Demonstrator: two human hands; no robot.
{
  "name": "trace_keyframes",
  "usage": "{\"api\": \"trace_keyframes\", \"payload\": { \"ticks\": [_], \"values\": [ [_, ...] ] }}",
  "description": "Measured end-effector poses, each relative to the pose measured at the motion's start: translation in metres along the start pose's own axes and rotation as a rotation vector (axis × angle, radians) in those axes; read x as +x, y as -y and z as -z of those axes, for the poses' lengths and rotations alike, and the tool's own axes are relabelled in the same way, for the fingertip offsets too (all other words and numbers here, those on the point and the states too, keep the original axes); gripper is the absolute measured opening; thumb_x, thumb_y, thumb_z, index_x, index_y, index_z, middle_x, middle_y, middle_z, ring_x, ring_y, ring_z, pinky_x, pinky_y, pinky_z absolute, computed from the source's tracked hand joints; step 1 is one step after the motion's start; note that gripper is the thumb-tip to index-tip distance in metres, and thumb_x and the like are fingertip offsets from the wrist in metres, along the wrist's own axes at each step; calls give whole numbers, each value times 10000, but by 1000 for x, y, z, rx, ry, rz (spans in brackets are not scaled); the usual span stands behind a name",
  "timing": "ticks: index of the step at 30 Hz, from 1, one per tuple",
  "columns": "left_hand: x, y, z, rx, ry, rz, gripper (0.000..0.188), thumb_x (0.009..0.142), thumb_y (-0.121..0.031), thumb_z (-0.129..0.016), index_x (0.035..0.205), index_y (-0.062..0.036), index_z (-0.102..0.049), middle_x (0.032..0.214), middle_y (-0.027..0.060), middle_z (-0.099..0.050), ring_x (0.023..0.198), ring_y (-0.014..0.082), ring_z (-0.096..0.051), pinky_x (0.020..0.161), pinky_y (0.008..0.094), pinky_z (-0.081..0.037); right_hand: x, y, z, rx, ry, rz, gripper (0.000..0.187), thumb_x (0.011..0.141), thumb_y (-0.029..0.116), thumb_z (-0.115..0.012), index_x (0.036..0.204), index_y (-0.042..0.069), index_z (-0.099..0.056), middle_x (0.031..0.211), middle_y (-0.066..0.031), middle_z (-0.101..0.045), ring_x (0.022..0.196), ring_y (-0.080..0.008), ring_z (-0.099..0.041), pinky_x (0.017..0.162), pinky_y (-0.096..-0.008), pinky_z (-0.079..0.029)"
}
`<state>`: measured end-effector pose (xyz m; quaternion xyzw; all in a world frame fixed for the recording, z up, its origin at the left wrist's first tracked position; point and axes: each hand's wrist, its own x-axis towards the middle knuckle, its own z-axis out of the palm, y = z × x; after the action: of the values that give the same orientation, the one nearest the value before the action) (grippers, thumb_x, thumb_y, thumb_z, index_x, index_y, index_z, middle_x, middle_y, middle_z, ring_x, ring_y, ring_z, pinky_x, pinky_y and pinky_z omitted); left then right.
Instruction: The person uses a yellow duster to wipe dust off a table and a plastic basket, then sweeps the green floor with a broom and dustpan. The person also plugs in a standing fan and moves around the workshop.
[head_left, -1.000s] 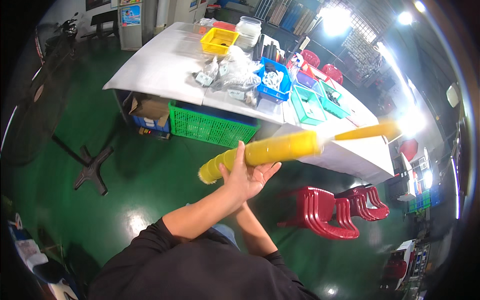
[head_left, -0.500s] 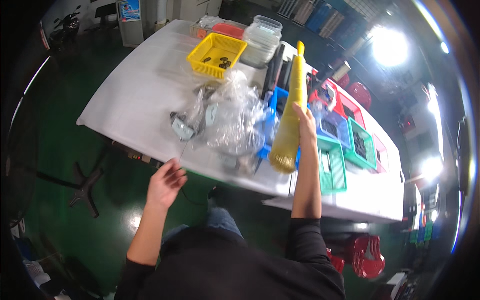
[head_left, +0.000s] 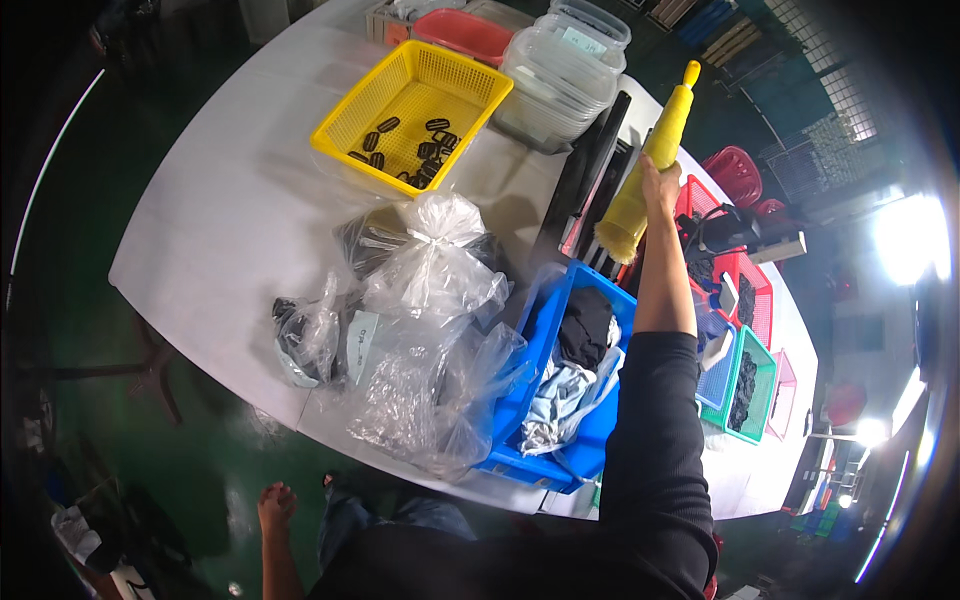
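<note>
We see the right hand (head_left: 661,185) clasping the yellow roll (head_left: 667,132), slanted lengthwise forward-right, the half-curled left hand (head_left: 277,508) well apart.

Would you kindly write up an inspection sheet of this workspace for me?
Surface: white table, partly covered.
Job's things: yellow brush-like tool, bristly end toward the person.
Clutter: clear plastic bags; blue bin with cloths; yellow basket with black pieces; stacked clear containers.
Hands: right hand grips the tool; left hand is off the table, fingers curled.
Cables: nothing clearly seen.
Surroundings: green floor; red chair beyond the table.
</note>
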<state>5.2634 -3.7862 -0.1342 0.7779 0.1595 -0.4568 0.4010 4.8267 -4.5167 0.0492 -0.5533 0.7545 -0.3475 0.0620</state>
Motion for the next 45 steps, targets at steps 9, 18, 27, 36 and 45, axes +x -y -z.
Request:
{"api": "trace_keyframes", "payload": {
  "ticks": [9,18,27,36,45],
  "values": [
    [-13,10,12,60,-22,3,328,830,-327,-560,1036,-73,-526,908,61,-560,807,204,-578,655,352,-469,-11,-45,-84,-108,-9,-6,833,683,427,-700,1270,-13,-305,1143,-271,-501,1063,-406,-503,895,-434,-415],
    [-19,35,41,4,-33,-63,290,833,-210,-555,1046,-13,-561,949,85,-610,770,153,-612,645,292,-499,-41,-40,-43,-402,144,149,696,744,364,-646,1311,102,-340,1208,-240,-459,1110,-377,-458,906,-469,-389],
    [5,183,189,-183,-317,31,220,825,-193,-558,979,-47,-611,813,62,-644,653,147,-621,556,304,-502,-187,197,-11,-84,-270,690,561,774,217,-603,1292,121,-407,1232,-174,-470,1095,-350,-450,899,-486,-360],
    [60,236,460,-663,-572,-137,190,834,-234,-539,873,-61,-609,638,19,-572,491,115,-517,411,262,-389,-764,386,-76,424,938,1215,311,797,115,-582,1102,61,-557,937,-101,-618,834,-174,-584,755,-290,-465],
    [87,23,762,-804,-407,-724,229,893,-214,-476,1050,-76,-568,958,40,-610,820,118,-578,706,264,-443,-1149,333,-191,-910,2137,1091,153,731,142,-516,800,65,-629,742,-45,-613,581,-145,-556,446,-299,-425]
  ]
}}
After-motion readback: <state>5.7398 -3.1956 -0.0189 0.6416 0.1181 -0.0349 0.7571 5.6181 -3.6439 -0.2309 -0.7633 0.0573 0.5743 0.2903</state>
